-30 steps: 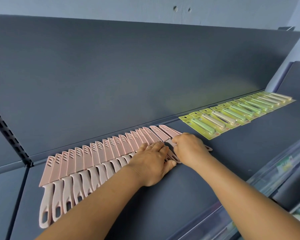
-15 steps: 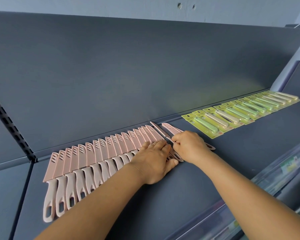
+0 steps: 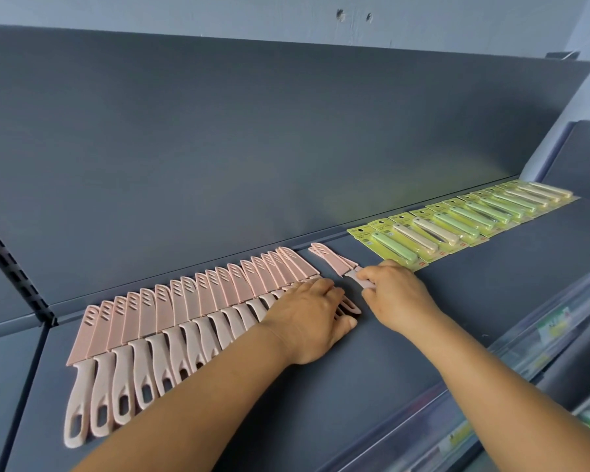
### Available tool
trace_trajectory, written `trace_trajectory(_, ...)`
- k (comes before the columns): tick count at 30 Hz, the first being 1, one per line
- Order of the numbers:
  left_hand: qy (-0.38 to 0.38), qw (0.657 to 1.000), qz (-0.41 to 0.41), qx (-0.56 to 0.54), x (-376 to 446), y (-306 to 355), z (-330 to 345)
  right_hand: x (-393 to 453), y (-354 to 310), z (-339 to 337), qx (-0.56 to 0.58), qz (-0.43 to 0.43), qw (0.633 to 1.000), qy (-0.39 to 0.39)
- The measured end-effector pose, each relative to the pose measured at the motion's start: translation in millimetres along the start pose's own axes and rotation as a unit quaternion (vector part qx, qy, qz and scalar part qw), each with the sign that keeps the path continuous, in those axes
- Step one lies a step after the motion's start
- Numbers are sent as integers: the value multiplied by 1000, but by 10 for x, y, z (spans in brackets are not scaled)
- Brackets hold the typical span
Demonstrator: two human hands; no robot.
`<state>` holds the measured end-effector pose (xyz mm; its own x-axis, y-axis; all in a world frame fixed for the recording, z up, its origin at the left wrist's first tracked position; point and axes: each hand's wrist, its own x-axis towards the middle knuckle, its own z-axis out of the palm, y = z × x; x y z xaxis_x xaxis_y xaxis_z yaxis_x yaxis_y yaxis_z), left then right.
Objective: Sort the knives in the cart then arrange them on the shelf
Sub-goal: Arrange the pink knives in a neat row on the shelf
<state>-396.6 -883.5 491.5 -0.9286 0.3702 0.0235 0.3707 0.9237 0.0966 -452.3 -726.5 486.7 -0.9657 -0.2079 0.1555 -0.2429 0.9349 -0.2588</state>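
A shop: grey display shelf [image 3: 423, 352] (rows of carded packaged knives [image 3: 457, 219]).

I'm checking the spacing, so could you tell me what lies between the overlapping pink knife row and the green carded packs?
In the head view, one separate pink knife, held by the right hand, lies there on bare shelf.

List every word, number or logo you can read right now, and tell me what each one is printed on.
"CR": a red mark, seemingly upside down, at the near end of the nearest green blister card; the same mark repeats on neighbouring cards.
Top of the green cards: small dark print, too small to read.
Shelf-edge labels lower right: green and white print, blurred, unreadable.
Pink knife sheaths: no text visible.
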Motion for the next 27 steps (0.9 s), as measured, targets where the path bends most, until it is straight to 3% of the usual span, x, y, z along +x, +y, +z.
trace_trajectory(5, -2, 1000, -4, 3, 20, -1, 27, 44, -24, 17, -25, -17, 999, 14)
trace_trajectory(23, 2, 1000, -10, 0, 13, 6, 37, 86, -204, -1, 52, -59, 997, -1)
trace_trajectory(27, 3, 1000, -12, -3, 29, 11, 23, 104, -41, -80, 88, -27, 995, 42)
